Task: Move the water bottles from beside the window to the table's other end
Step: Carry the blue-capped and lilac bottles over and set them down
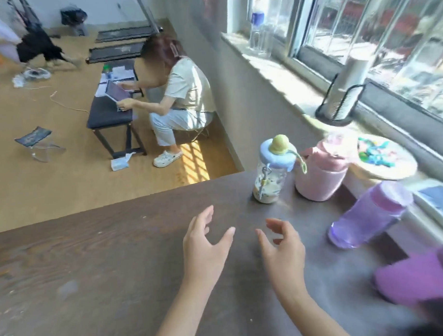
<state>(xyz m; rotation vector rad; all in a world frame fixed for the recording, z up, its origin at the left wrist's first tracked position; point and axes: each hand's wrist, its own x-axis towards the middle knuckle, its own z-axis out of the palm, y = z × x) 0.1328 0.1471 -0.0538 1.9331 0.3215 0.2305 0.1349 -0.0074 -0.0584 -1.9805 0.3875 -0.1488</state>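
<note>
Several bottles stand at the right end of the dark wooden table (105, 260), beside the window. A clear bottle with a blue lid and a green cap (272, 169) is farthest from me. Right of it sits a pink bottle (321, 174). Nearer me are a translucent purple bottle (367, 215) and a blurred magenta bottle (417, 276) at the frame's right edge. My left hand (205, 246) and my right hand (281, 248) hover over the table, both open and empty, short of the bottles.
A round embroidery hoop (387, 159) lies on the windowsill behind the bottles, with a grey cylinder in a black holder (343, 93) further along. Below the table's far edge a person sits at a low bench (110, 114) on the wooden floor.
</note>
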